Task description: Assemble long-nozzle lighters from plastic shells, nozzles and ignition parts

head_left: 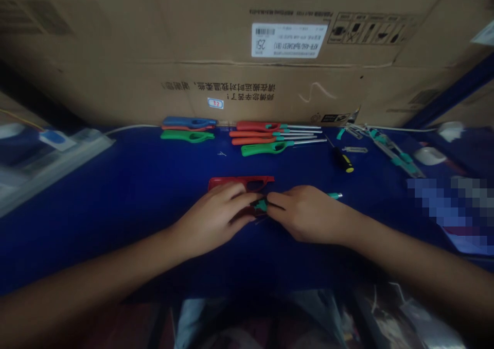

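Note:
My left hand (216, 212) is closed around a dark red lighter casing half, mostly hidden by the fingers. A small teal plastic part (261, 205) shows at the gap between my hands. The fingers of my right hand (309, 212) pinch together at that teal part, touching its right side. Just behind my left hand lies another red casing half (241, 180) with a finger loop, flat on the blue table (154, 194). Past my right wrist, a teal piece with a metal coil end (335, 195) pokes out, its rest hidden.
Several stick lighters with metal tubes (276, 139) lie at the back. Blue and green casings (188, 135) are left of them. A black-and-yellow screwdriver (342, 161), tiny pins (221, 154) and clear-and-teal parts (393, 151) lie about. A cardboard wall (135, 55) stands behind.

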`<act>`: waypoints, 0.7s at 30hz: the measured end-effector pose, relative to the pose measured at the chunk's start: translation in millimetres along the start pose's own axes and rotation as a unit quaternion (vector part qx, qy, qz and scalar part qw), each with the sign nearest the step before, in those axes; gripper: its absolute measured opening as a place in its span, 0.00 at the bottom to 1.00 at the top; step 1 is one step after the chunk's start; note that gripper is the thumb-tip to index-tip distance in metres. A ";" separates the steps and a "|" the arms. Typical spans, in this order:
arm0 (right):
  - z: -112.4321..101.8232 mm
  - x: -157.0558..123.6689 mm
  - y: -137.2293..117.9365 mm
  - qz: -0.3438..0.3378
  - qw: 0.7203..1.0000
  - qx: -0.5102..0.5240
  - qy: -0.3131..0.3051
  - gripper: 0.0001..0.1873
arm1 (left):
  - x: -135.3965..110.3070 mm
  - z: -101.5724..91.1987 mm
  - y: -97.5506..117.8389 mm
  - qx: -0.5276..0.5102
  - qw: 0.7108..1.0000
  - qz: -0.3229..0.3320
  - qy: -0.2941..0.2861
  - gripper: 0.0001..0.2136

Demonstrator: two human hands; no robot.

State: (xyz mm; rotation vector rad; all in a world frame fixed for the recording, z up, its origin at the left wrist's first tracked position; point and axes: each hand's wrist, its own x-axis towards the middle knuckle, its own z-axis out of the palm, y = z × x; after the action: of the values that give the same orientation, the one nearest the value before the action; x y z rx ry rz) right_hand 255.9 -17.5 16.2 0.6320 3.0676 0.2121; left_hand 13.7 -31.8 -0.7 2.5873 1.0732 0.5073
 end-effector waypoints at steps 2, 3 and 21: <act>-0.9 0.6 -1.8 -0.002 1.000 0.002 0.003 0.06 | 0.0 -0.6 0.9 0.008 1.000 0.005 -0.005 0.15; -1.1 0.9 -2.0 -0.002 1.000 0.006 0.008 0.06 | 0.0 -0.8 1.0 0.014 1.000 0.010 -0.009 0.15; -12.0 -53.4 107.8 0.589 0.801 -0.021 -0.099 0.24 | -1.7 -5.7 0.0 0.119 0.990 0.072 -0.029 0.17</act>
State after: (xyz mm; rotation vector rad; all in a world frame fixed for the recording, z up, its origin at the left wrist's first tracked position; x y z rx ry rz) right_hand 347.0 58.0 41.1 2.2491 2.0039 0.1687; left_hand 10.2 -32.3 4.0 2.8839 0.9864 0.3521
